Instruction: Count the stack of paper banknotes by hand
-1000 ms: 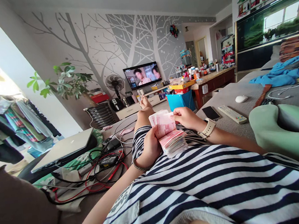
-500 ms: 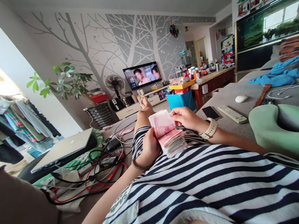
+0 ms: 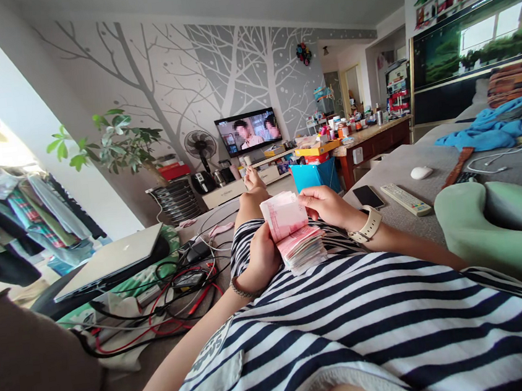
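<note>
A thick stack of pink-red banknotes [image 3: 302, 248] is held over my lap, its upper notes bent upward and its lower part fanned toward me. My left hand [image 3: 261, 251] is closed round the stack's left side, thumb on the notes. At the upper right corner of the raised notes, my right hand [image 3: 326, 206] pinches an edge between thumb and fingers. How many notes lie in that pinch is too small to tell. Striped cloth [image 3: 345, 286] covers my body below the stack.
Tangled cables [image 3: 178, 291] and a silver laptop [image 3: 113, 257] lie to my left. On the right are a phone [image 3: 368, 196], a remote control [image 3: 405, 199], a white mouse [image 3: 421, 172] and a green neck pillow [image 3: 492, 227]. A blue box [image 3: 316, 178] stands beyond.
My right hand has shifted very slightly at the corner of the raised notes, and more of the top note's face shows. The left hand keeps its hold on the stack.
</note>
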Demonstrator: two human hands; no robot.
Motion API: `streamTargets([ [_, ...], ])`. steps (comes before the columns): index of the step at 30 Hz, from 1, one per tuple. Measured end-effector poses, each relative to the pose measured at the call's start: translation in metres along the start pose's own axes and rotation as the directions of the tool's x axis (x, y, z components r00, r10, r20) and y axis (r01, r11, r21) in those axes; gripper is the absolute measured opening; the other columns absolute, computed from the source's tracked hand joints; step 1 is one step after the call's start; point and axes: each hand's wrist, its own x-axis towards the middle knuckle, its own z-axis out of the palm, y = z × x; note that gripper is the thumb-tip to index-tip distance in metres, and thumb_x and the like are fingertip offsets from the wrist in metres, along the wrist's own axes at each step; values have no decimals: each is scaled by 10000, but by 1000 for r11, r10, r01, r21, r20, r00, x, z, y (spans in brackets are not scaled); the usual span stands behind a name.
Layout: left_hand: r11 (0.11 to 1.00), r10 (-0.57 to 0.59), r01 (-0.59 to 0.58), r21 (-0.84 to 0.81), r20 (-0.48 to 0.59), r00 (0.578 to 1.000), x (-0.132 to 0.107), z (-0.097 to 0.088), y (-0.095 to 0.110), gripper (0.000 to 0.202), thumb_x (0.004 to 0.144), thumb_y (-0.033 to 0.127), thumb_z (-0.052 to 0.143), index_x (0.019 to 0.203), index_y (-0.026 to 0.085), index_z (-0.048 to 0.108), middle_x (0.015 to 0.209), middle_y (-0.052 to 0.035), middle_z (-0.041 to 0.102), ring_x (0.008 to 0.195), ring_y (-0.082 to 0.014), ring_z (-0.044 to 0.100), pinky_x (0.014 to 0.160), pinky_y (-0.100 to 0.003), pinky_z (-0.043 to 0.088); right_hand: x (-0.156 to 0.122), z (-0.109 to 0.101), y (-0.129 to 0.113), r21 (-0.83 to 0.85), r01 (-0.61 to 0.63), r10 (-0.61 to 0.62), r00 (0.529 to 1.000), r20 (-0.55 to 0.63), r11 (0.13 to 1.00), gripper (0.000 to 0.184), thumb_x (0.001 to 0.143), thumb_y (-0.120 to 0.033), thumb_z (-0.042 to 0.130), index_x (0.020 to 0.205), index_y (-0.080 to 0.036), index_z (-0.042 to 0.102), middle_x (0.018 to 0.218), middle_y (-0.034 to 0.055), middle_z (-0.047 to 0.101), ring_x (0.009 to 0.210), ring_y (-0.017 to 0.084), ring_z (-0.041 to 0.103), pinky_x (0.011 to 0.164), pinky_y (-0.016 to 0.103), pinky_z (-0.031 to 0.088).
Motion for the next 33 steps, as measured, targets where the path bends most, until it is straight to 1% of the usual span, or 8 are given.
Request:
streamTargets([
  [3, 998, -60, 60, -35, -11, 998, -3, 1, 2, 91, 672, 215, 628, 705, 135, 655, 660, -37, 664, 659, -188, 631, 656, -292, 517, 0, -1, 1, 5, -6, 6, 1000, 9, 1000, 519, 910, -592, 392, 697, -152, 566, 575, 11, 570, 458, 96, 452, 473, 231, 334],
  [6, 998, -57, 56, -14, -58, 997, -4, 0, 3, 91, 675, 225, 640, 693, 136, 639, 654, -22, 652, 591, -156, 600, 622, -280, 496, 1, -4, 4, -187, -38, 25, 997, -73, 982, 518, 887, -607, 442, 662, -154, 555, 551, 13, 581, 480, 98, 471, 517, 233, 332],
  [9, 999, -9, 10, 43, -37, 999, -5, -2, 2, 105, 652, 233, 679, 644, 150, 615, 606, 3, 614, 534, -121, 552, 570, -245, 461, 3, -5, 7, -393, -85, 17, 984, -175, 916, 457, 859, -557, 537, 635, -159, 544, 549, 6, 581, 533, 109, 494, 552, 240, 307],
  [13, 999, -22, 21, 36, 32, 999, -4, -5, 1, 135, 620, 231, 724, 643, 154, 615, 608, 4, 618, 528, -115, 544, 560, -241, 457, 4, -3, 11, -469, -46, -27, 988, -149, 882, 380, 859, -446, 581, 616, -156, 535, 576, 0, 569, 561, 108, 471, 559, 243, 283],
  [17, 999, -52, 52, 8, 8, 999, -1, -4, -1, 105, 669, 240, 685, 687, 148, 635, 656, -18, 648, 566, -139, 581, 607, -272, 488, 4, -3, 12, -443, -7, -58, 989, -133, 896, 316, 857, -365, 582, 628, -154, 534, 585, -9, 555, 578, 109, 465, 573, 239, 293],
  [23, 1000, -31, 31, 0, -115, 993, -3, 3, 3, 171, 753, 187, 536, 620, 143, 635, 627, -22, 635, 545, -124, 546, 588, -246, 478, 3, -3, 7, -260, 16, -36, 997, -74, 966, 310, 870, -353, 537, 629, -159, 512, 556, -26, 519, 545, 104, 450, 566, 238, 307],
  [29, 996, 10, 2, 86, -139, 990, -12, 11, 9, 225, 757, 145, 501, 558, 150, 606, 530, -3, 562, 492, -112, 469, 495, -219, 420, 3, -3, 7, -197, 26, -33, 999, -33, 980, 338, 871, -397, 520, 629, -162, 495, 547, -29, 482, 548, 106, 435, 544, 233, 294],
  [33, 997, 9, 3, 82, -146, 989, -15, 14, 10, 242, 767, 134, 489, 552, 150, 598, 488, 6, 518, 478, -112, 441, 473, -221, 389, 3, -3, 7, -193, 31, -37, 999, -28, 981, 345, 867, -421, 525, 643, -160, 504, 549, -30, 476, 546, 104, 427, 538, 232, 288],
])
